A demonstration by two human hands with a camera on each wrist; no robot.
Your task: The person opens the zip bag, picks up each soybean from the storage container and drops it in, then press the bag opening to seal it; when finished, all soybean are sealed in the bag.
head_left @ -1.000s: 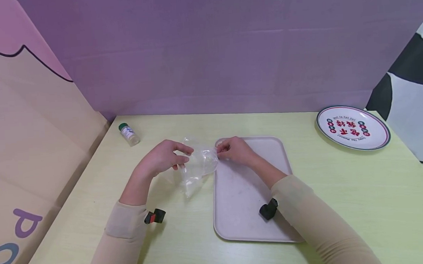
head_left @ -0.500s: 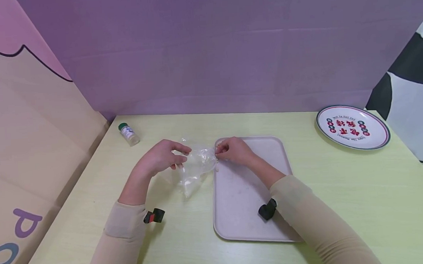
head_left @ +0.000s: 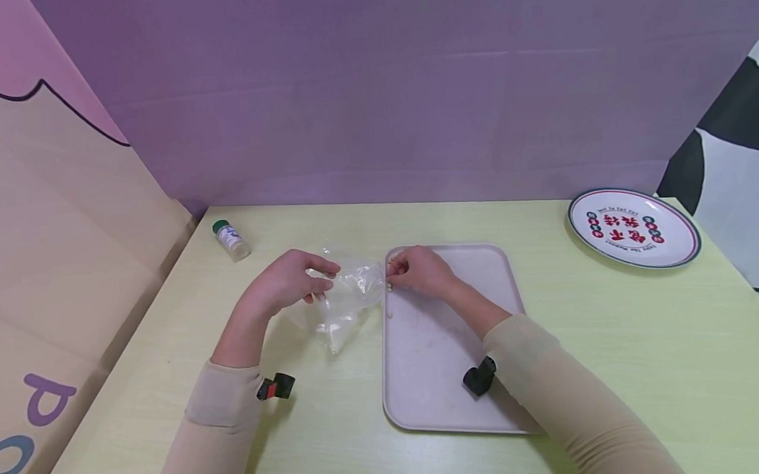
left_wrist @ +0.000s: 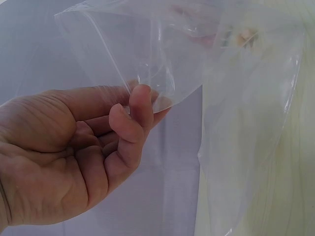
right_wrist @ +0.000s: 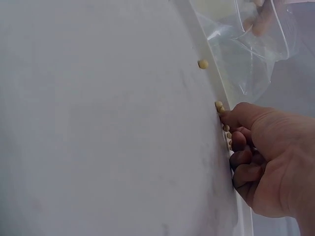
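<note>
My left hand pinches a clear plastic bag between thumb and fingertips. The bag hangs open and crumpled beside the left edge of a pale tray. At that edge is my right hand, its fingers curled and its thumb tip against small yellow beans that look like soybeans. These sit in a short row along the rim in the right wrist view, partly hidden by the fingers. One more bean lies apart on the tray, nearer the bag.
A small bottle with a green cap lies at the table's far left. On the far right is a white oval plate with red lettering. A purple cloth rises behind the table.
My left hand has drawn the bag slightly left, away from the right fingers. Beans have come into sight at the tray's left edge below the right hand, which has hardly moved.
</note>
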